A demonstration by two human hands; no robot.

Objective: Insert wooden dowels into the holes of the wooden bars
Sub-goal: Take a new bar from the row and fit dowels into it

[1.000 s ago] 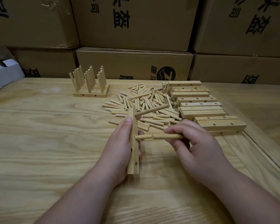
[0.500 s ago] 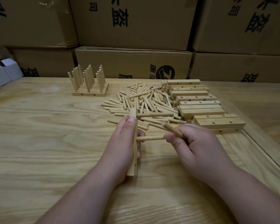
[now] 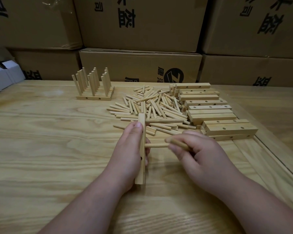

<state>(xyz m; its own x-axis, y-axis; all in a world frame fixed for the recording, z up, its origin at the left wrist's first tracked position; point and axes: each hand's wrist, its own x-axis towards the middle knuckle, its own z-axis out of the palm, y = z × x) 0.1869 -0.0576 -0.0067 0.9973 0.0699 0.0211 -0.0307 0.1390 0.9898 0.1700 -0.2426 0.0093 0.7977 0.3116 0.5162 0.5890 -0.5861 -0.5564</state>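
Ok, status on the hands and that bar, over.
Left hand grips bar on edge. Right hand pinches second dowel at its hole, spare dowel in fingers. First dowel seated. Nothing blocking.

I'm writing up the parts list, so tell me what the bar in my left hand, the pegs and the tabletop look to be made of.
Bar: pale solid wood, seemingly unvarnished; matte, drilled holes.
Pegs, like the dowel stuck in the bar: same light wood, smooth, bare.
Tabletop: light wood with bold swirling grain, slight sheen; whether solid or veneer I can't tell.
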